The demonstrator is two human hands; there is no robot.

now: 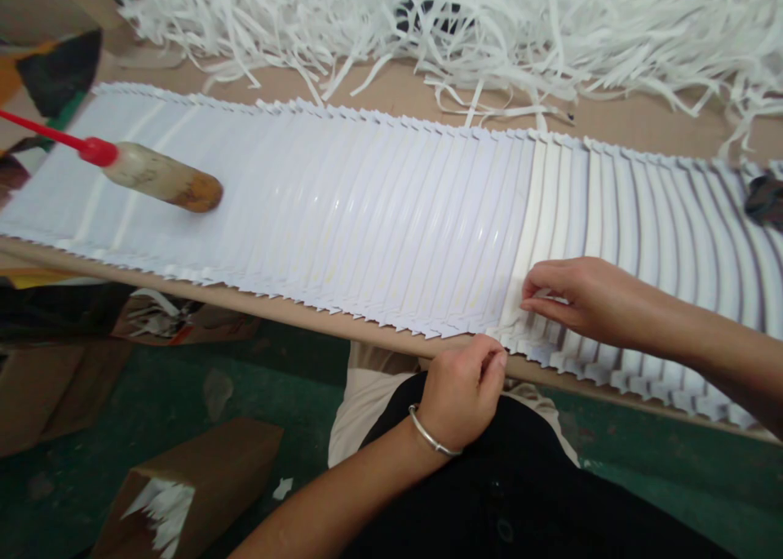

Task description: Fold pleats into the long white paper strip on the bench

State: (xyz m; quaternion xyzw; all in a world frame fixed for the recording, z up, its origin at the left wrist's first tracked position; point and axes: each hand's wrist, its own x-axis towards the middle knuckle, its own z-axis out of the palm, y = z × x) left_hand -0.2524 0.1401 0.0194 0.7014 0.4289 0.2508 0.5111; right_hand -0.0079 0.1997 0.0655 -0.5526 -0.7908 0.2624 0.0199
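- Here's a long fanned row of overlapped white paper sheets [367, 216] across a wooden worktable [642, 126], glossy, with a cream band right of centre
- Right hand [587, 298] pinching the near edge of the sheets
- Left hand [462, 396] curled at that edge, grip can't be told
- Red-nozzled squeeze bottle [162, 177] over the row's left end
- Shredded paper strips [428, 28] heaped beyond

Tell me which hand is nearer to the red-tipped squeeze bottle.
Left. The left hand is nearer, down and right of the red-tipped squeeze bottle; the right hand is farther right, on the paper strips.
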